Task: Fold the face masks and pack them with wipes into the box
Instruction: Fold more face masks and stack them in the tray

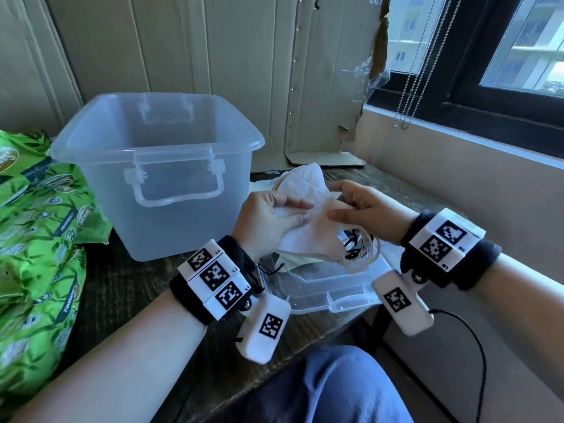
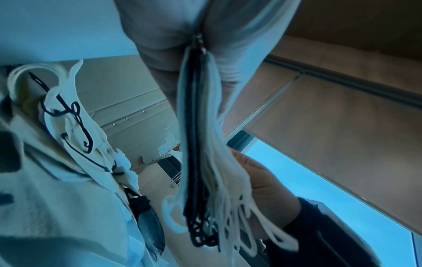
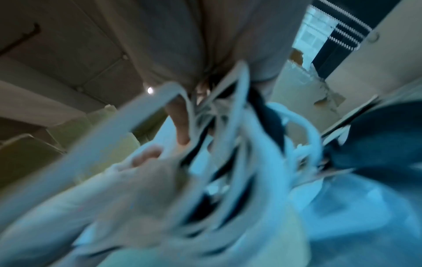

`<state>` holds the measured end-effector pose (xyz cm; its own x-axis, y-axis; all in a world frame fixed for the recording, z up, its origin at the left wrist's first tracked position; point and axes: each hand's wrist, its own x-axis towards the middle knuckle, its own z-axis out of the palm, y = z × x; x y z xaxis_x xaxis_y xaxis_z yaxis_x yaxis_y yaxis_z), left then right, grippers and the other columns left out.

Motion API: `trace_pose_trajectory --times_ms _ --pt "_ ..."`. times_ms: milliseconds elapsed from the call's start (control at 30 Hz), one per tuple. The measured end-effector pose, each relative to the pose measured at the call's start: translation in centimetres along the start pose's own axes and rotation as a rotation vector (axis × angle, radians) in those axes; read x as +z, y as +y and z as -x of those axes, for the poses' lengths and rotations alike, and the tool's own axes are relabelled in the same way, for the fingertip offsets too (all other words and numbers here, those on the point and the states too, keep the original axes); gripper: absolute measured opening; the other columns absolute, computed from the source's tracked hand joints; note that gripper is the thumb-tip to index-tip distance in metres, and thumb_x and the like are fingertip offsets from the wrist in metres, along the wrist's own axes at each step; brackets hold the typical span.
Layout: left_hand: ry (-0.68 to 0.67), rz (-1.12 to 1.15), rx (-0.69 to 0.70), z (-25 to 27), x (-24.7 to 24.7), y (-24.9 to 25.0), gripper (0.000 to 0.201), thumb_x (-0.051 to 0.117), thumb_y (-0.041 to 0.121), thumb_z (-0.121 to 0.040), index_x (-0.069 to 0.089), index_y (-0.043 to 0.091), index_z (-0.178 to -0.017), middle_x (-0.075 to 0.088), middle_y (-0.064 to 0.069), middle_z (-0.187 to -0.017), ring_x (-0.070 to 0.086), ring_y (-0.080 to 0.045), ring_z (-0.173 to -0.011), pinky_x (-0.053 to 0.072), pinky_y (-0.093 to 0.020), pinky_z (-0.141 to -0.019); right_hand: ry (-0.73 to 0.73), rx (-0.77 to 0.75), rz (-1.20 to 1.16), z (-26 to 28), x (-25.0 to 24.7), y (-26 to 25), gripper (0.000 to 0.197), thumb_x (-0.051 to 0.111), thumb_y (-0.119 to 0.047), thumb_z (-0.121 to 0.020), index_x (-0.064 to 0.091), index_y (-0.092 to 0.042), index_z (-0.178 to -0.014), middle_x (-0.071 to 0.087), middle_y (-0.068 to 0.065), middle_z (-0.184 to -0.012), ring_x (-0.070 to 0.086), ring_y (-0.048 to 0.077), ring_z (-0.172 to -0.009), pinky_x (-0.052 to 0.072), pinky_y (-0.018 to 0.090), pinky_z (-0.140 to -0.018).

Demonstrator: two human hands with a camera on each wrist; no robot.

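A: From the head camera, where were the masks [image 1: 308, 230]?

B: Held as a bundle above the tabletop [image 1: 146, 279], near its right edge, over a clear lid [image 1: 332, 294] that lay flat there. The left hand [image 1: 268, 221] had its fingers curled round the bundle's left end, thumb on top. The right hand [image 1: 363, 212] pinched the right end, thumb laid along the top mask. White and black ear loops hung from the bundle below that hand.

A: And the box [image 1: 158, 175]?

B: Upright toward the far edge, left of the hands, open at the top, handle facing the person. I could see nothing inside it. The green wipes [image 1: 39, 239] were piled along the left edge, just beside the box.

A: Left wrist camera?

B: The bundle seen edge-on [image 2: 200, 162], white layers with a dark one between, loops dangling at the bottom. The left hand [image 2: 173, 32] closed on its top edge, and the right hand [image 2: 262, 191] held it lower down. More masks [image 2: 68, 144] lay to the left with black cords across them.

A: Right wrist?

B: Heavily blurred. The right hand [image 3: 205, 45] filled the top, loops [image 3: 228, 144] spilling beneath it, and fingertips [image 3: 148, 155] pressed on pale mask fabric. I couldn't tell whose fingers they were.
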<state>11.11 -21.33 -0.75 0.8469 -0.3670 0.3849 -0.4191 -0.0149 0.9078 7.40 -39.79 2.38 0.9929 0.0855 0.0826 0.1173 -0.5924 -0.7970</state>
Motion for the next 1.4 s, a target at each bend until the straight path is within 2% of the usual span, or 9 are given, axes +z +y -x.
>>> trace_pose_trajectory --times_ms 133,367,500,633,833,1000,1200,1300,1400 --pt "-0.004 -0.071 -0.035 -0.1 0.0 -0.6 0.028 0.074 0.001 -0.075 0.069 0.029 -0.079 0.07 0.003 -0.092 0.063 -0.006 -0.097 0.042 -0.014 -0.091 0.195 0.089 0.213 -2.8 -3.2 2.1 0.041 0.063 -0.01 -0.084 0.051 -0.006 -0.124 0.058 0.003 -0.076 0.053 0.013 -0.061 0.044 0.024 -0.061" --pt "-0.068 -0.127 -0.088 0.0 0.0 -1.2 0.029 0.07 0.002 -0.08 0.068 0.031 -0.082 0.069 0.003 -0.103 0.056 -0.007 -0.114 0.035 -0.015 -0.097 0.03 0.356 0.824 -6.2 -5.6 5.1 0.064 0.075 -0.027 -0.074 0.046 -0.012 -0.13 0.052 0.015 -0.126 0.051 0.029 -0.11 0.039 0.031 -0.083" --pt "-0.054 -0.131 -0.102 -0.1 -0.1 -1.2 0.025 0.071 0.005 -0.08 0.068 0.029 -0.085 0.067 0.007 -0.096 0.058 -0.005 -0.107 0.038 -0.005 -0.087 -0.004 0.423 0.839 -7.5 -4.3 6.7 0.065 0.061 -0.04 -0.085 0.035 -0.011 -0.138 0.048 0.017 -0.132 0.049 0.03 -0.116 0.034 0.028 -0.079" --pt "-0.045 -0.1 -0.111 -0.1 -0.1 -1.2 0.022 0.071 0.006 -0.08 0.069 0.028 -0.085 0.068 0.008 -0.093 0.059 -0.006 -0.105 0.039 -0.009 -0.088 -0.072 0.429 0.725 -9.0 -3.6 7.4 0.059 0.063 -0.038 -0.084 0.041 -0.017 -0.135 0.041 0.011 -0.141 0.043 0.028 -0.125 0.035 0.035 -0.102" --pt "-0.036 -0.076 -0.105 -0.3 -0.2 -1.3 0.021 0.07 0.005 -0.08 0.07 0.025 -0.088 0.068 0.009 -0.096 0.059 0.0 -0.102 0.037 0.003 -0.08 -0.105 0.48 0.796 -10.3 -4.4 8.0 0.039 0.069 -0.008 -0.077 0.06 -0.012 -0.115 0.056 0.012 -0.108 0.049 0.021 -0.086 0.036 0.023 -0.053" --pt "-0.05 -0.058 -0.1 -0.3 -0.1 -1.4 0.018 0.069 0.004 -0.081 0.071 0.019 -0.092 0.068 0.01 -0.098 0.055 0.009 -0.097 0.033 0.007 -0.075 -0.024 0.504 0.834 -11.0 -4.2 7.9 0.034 0.046 -0.014 -0.092 0.055 -0.003 -0.122 0.055 0.018 -0.126 0.052 0.033 -0.114 0.042 0.038 -0.097" --pt "-0.044 -0.063 -0.111 -0.3 0.0 -1.4 0.02 0.071 0.007 -0.081 0.071 0.026 -0.087 0.069 0.01 -0.097 0.059 -0.001 -0.106 0.035 0.005 -0.082 -0.12 0.498 0.796 -11.1 -2.1 6.1 0.04 0.033 -0.015 -0.1 0.038 -0.003 -0.137 0.043 0.014 -0.141 0.042 0.027 -0.128 0.03 0.031 -0.103" --pt "-0.046 -0.071 -0.109 -0.2 0.0 -1.3 0.019 0.071 0.008 -0.08 0.071 0.024 -0.089 0.07 0.009 -0.099 0.059 -0.001 -0.107 0.035 0.003 -0.085 -0.179 0.469 0.821 -11.4 -1.9 7.1 0.044 0.044 -0.047 -0.091 0.059 -0.011 -0.112 0.062 0.007 -0.108 0.056 0.026 -0.104 0.041 0.033 -0.096" --pt "-0.048 -0.077 -0.105 -0.2 0.0 -1.3 0.018 0.071 0.008 -0.08 0.072 0.021 -0.092 0.07 0.008 -0.1 0.058 0.0 -0.106 0.034 0.004 -0.085 -0.071 0.476 0.821 -13.7 -3.8 11.6 0.065 0.045 -0.077 -0.042 0.066 -0.021 -0.068 0.07 0.001 -0.072 0.067 0.029 -0.075 0.056 0.043 -0.076"
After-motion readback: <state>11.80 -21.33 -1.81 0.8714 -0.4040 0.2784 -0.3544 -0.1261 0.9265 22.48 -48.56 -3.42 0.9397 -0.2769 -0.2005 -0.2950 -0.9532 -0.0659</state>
